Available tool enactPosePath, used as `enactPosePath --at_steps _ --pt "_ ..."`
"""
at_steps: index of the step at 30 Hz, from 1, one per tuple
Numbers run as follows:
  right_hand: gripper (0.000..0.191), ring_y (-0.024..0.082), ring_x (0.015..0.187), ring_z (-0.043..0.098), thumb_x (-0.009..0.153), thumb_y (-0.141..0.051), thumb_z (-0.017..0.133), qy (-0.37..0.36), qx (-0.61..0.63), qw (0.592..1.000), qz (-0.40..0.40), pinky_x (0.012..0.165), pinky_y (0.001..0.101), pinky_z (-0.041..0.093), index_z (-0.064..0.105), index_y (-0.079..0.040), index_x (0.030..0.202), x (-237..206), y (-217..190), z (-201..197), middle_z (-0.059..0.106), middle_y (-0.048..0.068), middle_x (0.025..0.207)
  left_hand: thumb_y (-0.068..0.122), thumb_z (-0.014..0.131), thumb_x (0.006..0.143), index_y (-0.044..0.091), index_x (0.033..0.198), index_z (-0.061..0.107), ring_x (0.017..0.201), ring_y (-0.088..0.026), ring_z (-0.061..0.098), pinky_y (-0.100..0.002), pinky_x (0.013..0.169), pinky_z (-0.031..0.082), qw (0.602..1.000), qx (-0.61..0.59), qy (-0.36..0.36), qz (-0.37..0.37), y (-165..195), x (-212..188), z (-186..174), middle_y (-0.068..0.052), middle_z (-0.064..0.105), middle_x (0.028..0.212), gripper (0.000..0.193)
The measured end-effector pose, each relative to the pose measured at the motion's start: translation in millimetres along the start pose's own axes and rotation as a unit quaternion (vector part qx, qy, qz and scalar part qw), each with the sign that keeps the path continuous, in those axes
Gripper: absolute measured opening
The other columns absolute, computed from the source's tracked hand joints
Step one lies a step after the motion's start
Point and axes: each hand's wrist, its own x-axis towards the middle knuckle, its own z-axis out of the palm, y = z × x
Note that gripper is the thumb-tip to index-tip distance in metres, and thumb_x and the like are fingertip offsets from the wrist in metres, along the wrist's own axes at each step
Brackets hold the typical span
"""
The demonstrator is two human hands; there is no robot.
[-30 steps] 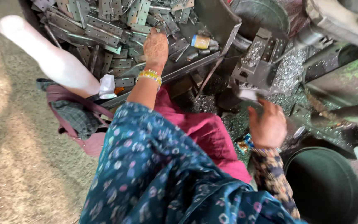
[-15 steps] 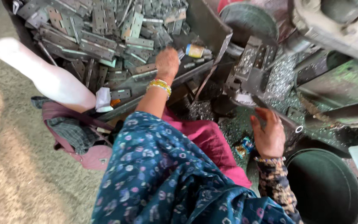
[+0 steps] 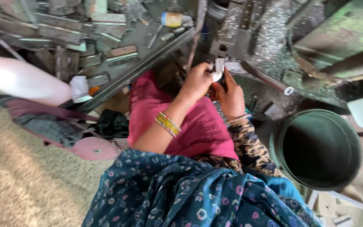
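My left hand (image 3: 196, 82), with yellow bangles on the wrist, and my right hand (image 3: 232, 96), in a patterned sleeve, meet in front of a dark metal press (image 3: 238, 33). Between their fingers is a small pale metal piece (image 3: 219, 67), standing upright at the press's lower edge. Both hands are closed on it, and their fingers hide most of it. A pink cloth (image 3: 198, 126) covers my lap just below the hands.
A slanted tray (image 3: 148, 63) at the upper left holds several flat metal strips and a small bottle (image 3: 171, 19). A green bucket (image 3: 320, 147) stands at the right. Metal shavings (image 3: 274, 38) lie around the press. A white sack (image 3: 17, 77) and a pink bag (image 3: 93, 147) lie at the left.
My left hand has left the tray of metal strips and swung right to join my right hand at the press. Both now grip the small metal piece.
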Motion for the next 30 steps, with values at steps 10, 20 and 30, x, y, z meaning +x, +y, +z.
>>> enactPosePath --at_steps 10,20,30 --pt "0.058 0.037 0.077 0.071 0.108 -0.035 0.056 0.137 -0.441 0.873 -0.159 0.067 0.0481 0.054 0.048 0.001 0.153 55.1 14.8 -93.1 0.074 0.02 0.093 0.003 0.069 0.078 0.003 0.099 0.075 0.089 -0.029 0.071 -0.041 0.078 0.058 0.998 -0.036 -0.004 -0.053 2.9 127.2 79.3 -0.014 0.075 0.096 0.022" --pt "0.035 0.044 0.086 0.074 0.102 -0.039 0.053 -0.071 -0.506 0.85 0.128 0.072 0.0572 0.055 0.057 -0.008 0.118 -6.7 39.2 -99.9 0.075 0.024 0.095 0.027 0.066 0.089 -0.007 0.103 0.073 0.134 -0.034 0.047 -0.046 0.096 0.043 0.862 0.451 0.028 0.23 19.8 71.8 94.9 -0.028 0.044 0.15 0.038" --pt "0.048 0.046 0.101 0.069 0.1 -0.056 0.06 -0.057 -0.369 0.906 0.197 0.086 0.0572 0.053 0.065 -0.013 0.12 -22.0 135.8 -90.6 0.073 0.026 0.103 0.02 0.059 0.096 0.005 0.105 0.078 0.141 -0.029 0.045 -0.041 0.106 0.035 0.814 0.562 -0.01 0.148 37.7 88.5 116.5 -0.019 0.061 0.137 0.026"
